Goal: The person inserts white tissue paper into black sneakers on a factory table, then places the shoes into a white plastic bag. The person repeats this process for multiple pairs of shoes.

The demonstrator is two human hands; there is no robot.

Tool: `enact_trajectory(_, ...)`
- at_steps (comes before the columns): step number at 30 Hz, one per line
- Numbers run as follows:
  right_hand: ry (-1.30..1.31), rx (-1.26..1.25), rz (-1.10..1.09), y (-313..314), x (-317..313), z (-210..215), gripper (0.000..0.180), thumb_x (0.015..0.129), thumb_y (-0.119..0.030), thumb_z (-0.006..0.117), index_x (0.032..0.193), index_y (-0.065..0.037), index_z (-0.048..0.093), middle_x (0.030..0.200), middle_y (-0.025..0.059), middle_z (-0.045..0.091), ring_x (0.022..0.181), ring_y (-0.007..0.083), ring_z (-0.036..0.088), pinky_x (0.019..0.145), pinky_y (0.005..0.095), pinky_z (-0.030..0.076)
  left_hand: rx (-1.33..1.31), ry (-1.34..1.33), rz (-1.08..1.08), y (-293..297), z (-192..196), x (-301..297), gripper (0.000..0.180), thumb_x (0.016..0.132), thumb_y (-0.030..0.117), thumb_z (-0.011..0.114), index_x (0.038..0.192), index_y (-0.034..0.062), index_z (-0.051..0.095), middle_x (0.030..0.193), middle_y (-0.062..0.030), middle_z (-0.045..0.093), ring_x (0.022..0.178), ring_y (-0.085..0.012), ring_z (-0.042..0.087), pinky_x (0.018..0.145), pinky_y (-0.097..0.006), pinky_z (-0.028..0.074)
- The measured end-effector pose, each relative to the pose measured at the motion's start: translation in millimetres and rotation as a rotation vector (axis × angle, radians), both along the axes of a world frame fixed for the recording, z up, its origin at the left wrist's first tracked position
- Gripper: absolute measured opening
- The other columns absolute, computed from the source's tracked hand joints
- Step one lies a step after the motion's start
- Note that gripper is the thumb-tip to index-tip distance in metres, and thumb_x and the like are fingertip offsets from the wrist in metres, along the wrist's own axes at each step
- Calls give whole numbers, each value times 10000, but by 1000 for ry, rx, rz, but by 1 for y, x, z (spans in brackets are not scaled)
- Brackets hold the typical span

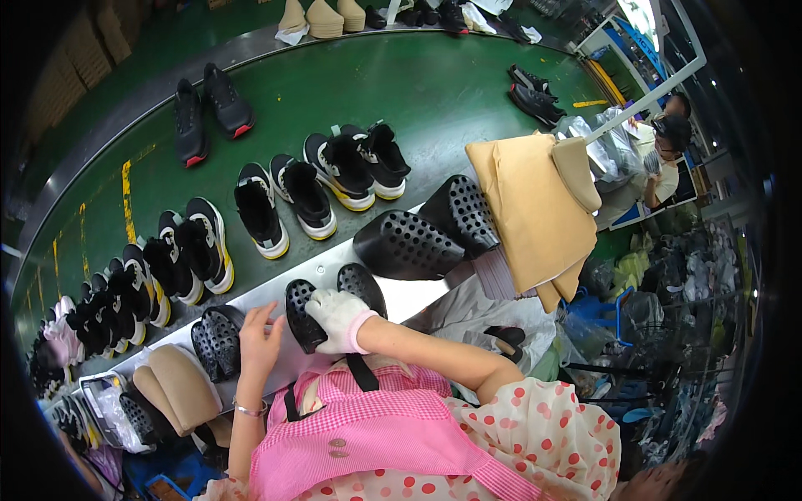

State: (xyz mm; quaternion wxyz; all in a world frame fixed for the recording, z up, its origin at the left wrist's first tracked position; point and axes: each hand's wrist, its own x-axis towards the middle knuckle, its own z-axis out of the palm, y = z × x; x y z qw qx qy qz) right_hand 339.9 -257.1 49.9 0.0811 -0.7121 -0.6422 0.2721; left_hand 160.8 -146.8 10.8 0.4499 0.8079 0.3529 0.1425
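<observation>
Right hand: fingers pinching black perforated form | left hand: fingers parted, empty | second form, one o'clock of right hand: unheld | judged: grasp done, release outstanding

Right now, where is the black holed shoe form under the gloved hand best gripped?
Probably across its middle, pinching both long sides, coming from the right, where the gloved right hand touches the shoe form. Its narrow, elongated shape suits spanning; its left side faces the bare left hand.
</observation>
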Motion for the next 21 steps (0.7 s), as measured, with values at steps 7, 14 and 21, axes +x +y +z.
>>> enact_trajectory(7, 560, 407, -44, -2, -10, 54, 551, 670, -261, 757, 1099, 5, 538, 1179, 190, 519, 1136, 355, 517, 981, 388, 441, -1483, -630, 168, 10, 39, 3, 560, 993, 452, 475, 1341, 14, 497, 1202, -122, 616, 1062, -224, 610, 930, -377, 494)
enact_trajectory(14, 608, 153, -238, 20, -25, 56, 637, 814, -355, 646, 1304, 12, 467, 1238, 240, 537, 1153, 390, 530, 1006, 400, 418, -1057, -835, 336, 20, 48, 9, 472, 935, 290, 572, 1318, 39, 459, 1022, -89, 603, 936, -197, 605, 857, -337, 501)
enact_trajectory(21, 393, 177, -377, 46, -47, 49, 410, 883, -414, 594, 1038, -37, 553, 917, 216, 662, 858, 405, 641, 772, 466, 514, -763, -789, 615, 36, 30, 24, 379, 931, 281, 633, 1224, 65, 528, 1023, -2, 575, 883, -77, 527, 783, -226, 441)
